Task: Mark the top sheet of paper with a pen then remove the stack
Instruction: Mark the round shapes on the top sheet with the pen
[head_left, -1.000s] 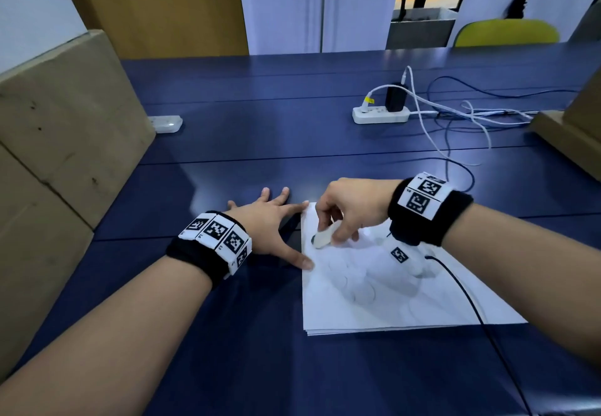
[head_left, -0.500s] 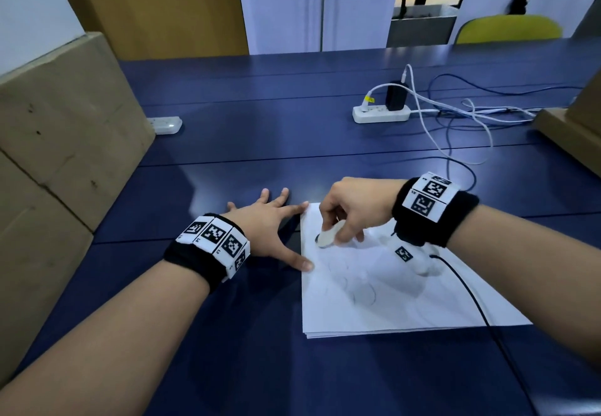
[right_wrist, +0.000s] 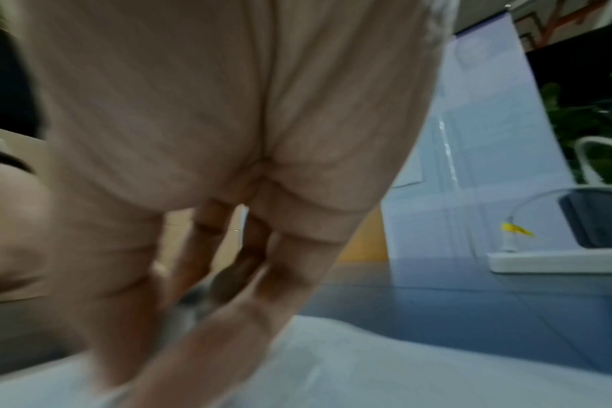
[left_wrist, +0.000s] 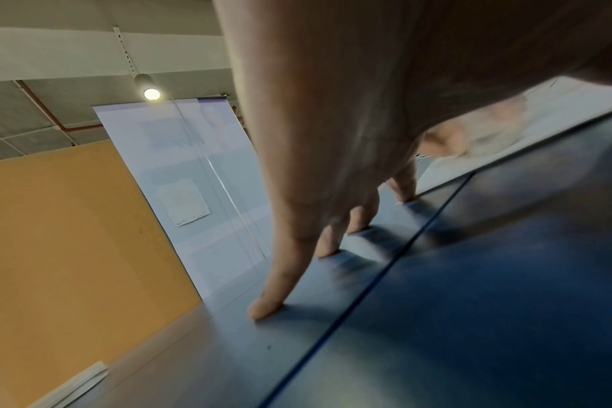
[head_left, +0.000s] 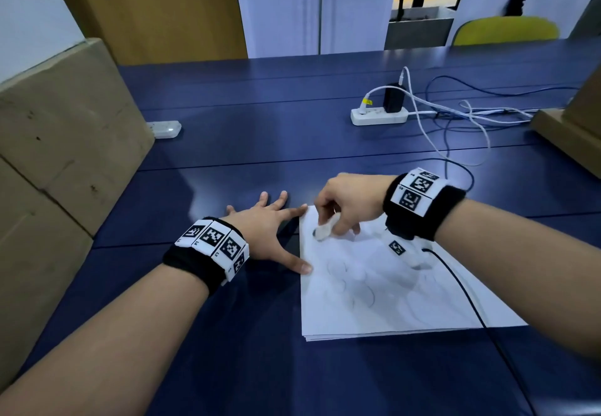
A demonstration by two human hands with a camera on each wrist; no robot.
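Note:
A stack of white paper [head_left: 383, 302] lies on the dark blue table [head_left: 260, 142], its top sheet bearing faint drawn loops. My right hand [head_left: 344, 204] grips a short white pen [head_left: 323, 232] with curled fingers, tip down on the sheet's far left corner. My left hand [head_left: 270, 230] lies flat with spread fingers on the table beside the stack, thumb and index tips touching its left edge. In the left wrist view the left fingers [left_wrist: 290, 270] press straight on the table [left_wrist: 472, 317]. The right wrist view shows the curled right fingers [right_wrist: 227, 265] over the paper [right_wrist: 367, 359], blurred.
A cardboard box [head_left: 58, 168] stands along the left. A white power strip [head_left: 379, 116] with a black charger and trailing white and blue cables lies at the back right. Another small white strip [head_left: 164, 129] sits at the back left. A wooden block [head_left: 569, 133] is at right.
My right hand with the pen has shifted slightly up the sheet toward its far left corner. The left hand has stayed flat at the stack's edge.

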